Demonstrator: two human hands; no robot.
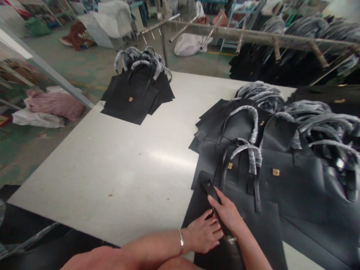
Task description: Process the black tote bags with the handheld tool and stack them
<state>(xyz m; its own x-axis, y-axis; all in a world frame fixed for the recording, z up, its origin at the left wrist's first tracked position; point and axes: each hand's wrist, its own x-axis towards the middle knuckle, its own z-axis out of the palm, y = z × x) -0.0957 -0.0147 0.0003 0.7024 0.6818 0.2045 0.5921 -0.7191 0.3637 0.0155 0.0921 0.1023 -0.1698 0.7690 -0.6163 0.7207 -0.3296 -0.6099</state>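
My right hand is closed around a black strap that has a small stud near its far end. Lower down, the strap shows a shiny metal piece. My left hand, with a silver bangle at the wrist, has its fingers curled against the same strap from the left. Beneath both hands lies a flat black bag at the table's near edge. Just beyond it is another black bag with a gold clasp and handles wrapped in clear plastic.
Overlapping black bags with wrapped handles cover the table's right side. A smaller pile of bags sits at the far left corner of the white table. A metal rack stands behind; more black material lies lower left.
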